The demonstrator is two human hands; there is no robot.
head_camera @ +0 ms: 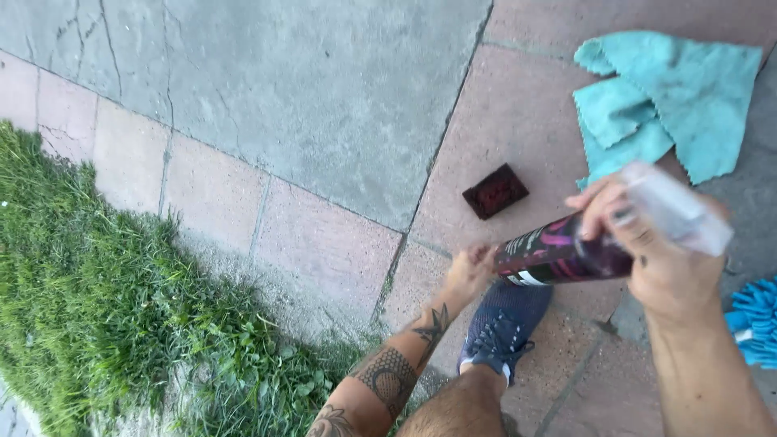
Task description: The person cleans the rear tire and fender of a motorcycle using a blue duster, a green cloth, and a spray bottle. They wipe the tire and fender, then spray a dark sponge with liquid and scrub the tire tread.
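Head view looking straight down at someone standing on paving. Right hand (660, 259) is wrapped tight around the neck end of a dark spray bottle (562, 255) with a pinkish label, and the clear trigger head (676, 206) sticks out past the knuckles, a bit motion-blurred. The bottle lies nearly sideways, and its base points toward the left hand (469, 271), which is cupped against that bottom end with fingers curled. Can't really tell if it's gripping or just steadying. My guess is the two-handed hold is just to keep it level.

Just beyond the left hand there's a small dark red square pad (495, 191) flat on the pink pavers (324, 243), apart from everything. Past the right hand sits a crumpled teal cloth (672, 105), and out to the right of that hand a bright blue fluffy mitt (754, 322) pokes in at the frame edge. A blue sneaker (502, 324) is right under the bottle.

Room-wise: loads of open grey slab (283, 81) ahead and left of the hands. Grass (105, 307) borders the pavers well off to the left.
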